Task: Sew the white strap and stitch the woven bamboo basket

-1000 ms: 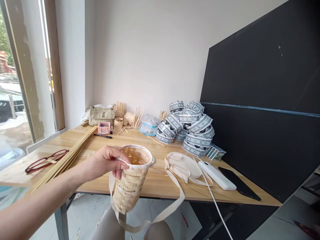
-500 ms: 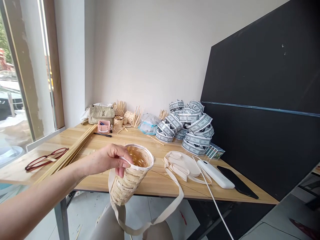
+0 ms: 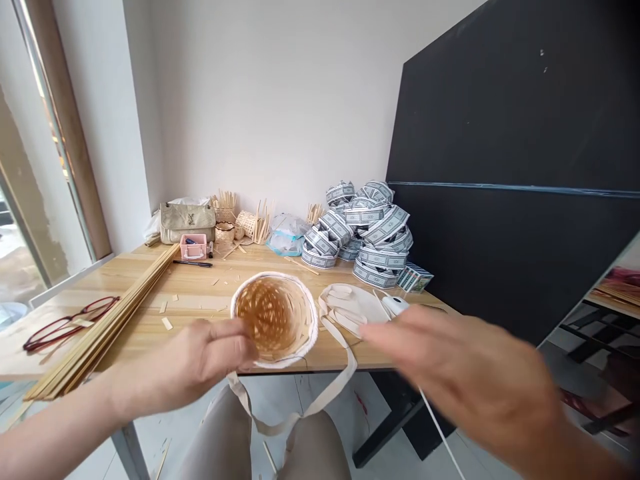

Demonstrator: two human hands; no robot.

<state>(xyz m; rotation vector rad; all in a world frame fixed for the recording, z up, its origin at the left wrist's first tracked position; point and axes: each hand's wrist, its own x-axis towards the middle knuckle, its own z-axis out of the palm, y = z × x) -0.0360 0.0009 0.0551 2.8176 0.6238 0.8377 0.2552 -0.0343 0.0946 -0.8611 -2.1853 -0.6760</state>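
My left hand (image 3: 200, 363) grips the near rim of a small woven bamboo basket (image 3: 274, 319) with a white cloth-bound rim, its mouth tipped toward me so the inside shows. A white cloth strap (image 3: 320, 393) hangs from the basket in a loop over my lap. My right hand (image 3: 460, 373) is in the air to the right of the basket, blurred by motion, fingers pointing left toward it, holding nothing that I can see. Both hands are over the near edge of the wooden table (image 3: 200, 293).
Long bamboo strips (image 3: 110, 320) and red glasses (image 3: 65, 323) lie on the left. A coil of white strap (image 3: 350, 307), a white device with a cable (image 3: 395, 305), a pile of patterned ribbon rolls (image 3: 365, 243), a beige bag (image 3: 187, 221) and a black board (image 3: 515, 173) are behind.
The basket has been tipped so its opening faces me. My right hand has come into view from the right, moving toward the basket. The view has shifted down and closer.
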